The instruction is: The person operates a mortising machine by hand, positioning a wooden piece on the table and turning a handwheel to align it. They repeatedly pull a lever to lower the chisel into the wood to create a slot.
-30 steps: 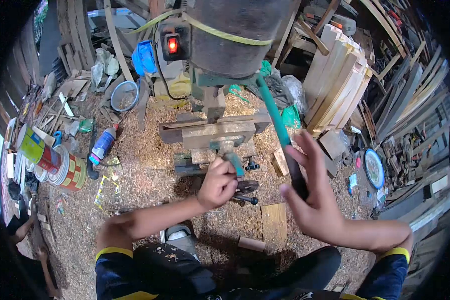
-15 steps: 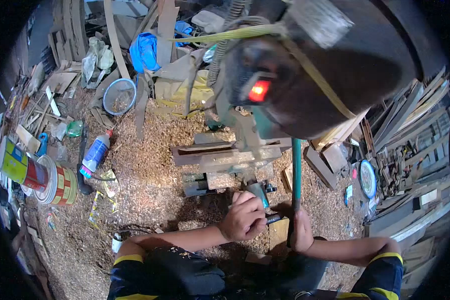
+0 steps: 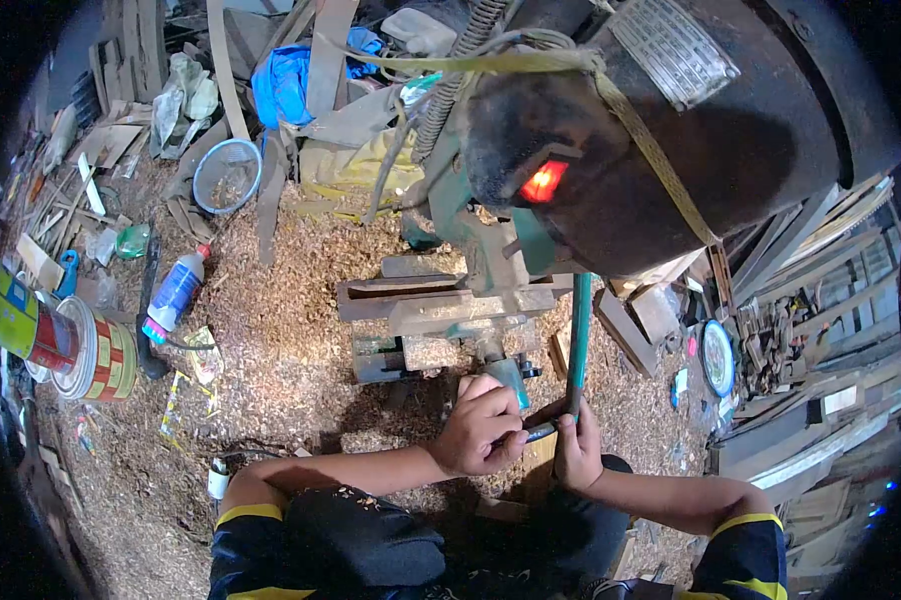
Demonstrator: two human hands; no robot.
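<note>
My left hand [image 3: 483, 428] is closed in a fist beside the teal end of a screw vise [image 3: 509, 380]. A short dark handle [image 3: 541, 431] sticks out from its fingers toward the right. My right hand [image 3: 579, 452] is wrapped round the lower end of a long green lever [image 3: 580, 340], which rises nearly upright to the machine. A pale wooden block [image 3: 471, 313] lies across the vise under the machine's head. Overhead bulks the dark, rounded motor housing [image 3: 661, 170] with a glowing red switch [image 3: 545, 181].
Wood shavings [image 3: 301, 290] cover the floor. On the left are a blue-labelled bottle [image 3: 179, 292], a paint bucket [image 3: 106, 350] and a blue-rimmed basket [image 3: 228, 177]. Stacked boards [image 3: 841, 300] line the right side. A yellow strap [image 3: 661, 165] crosses the motor.
My right hand's fingers, straighter before, now curl round the lever. The lever's lower end has come slightly left, closer to my left hand. The whole view has shifted a little.
</note>
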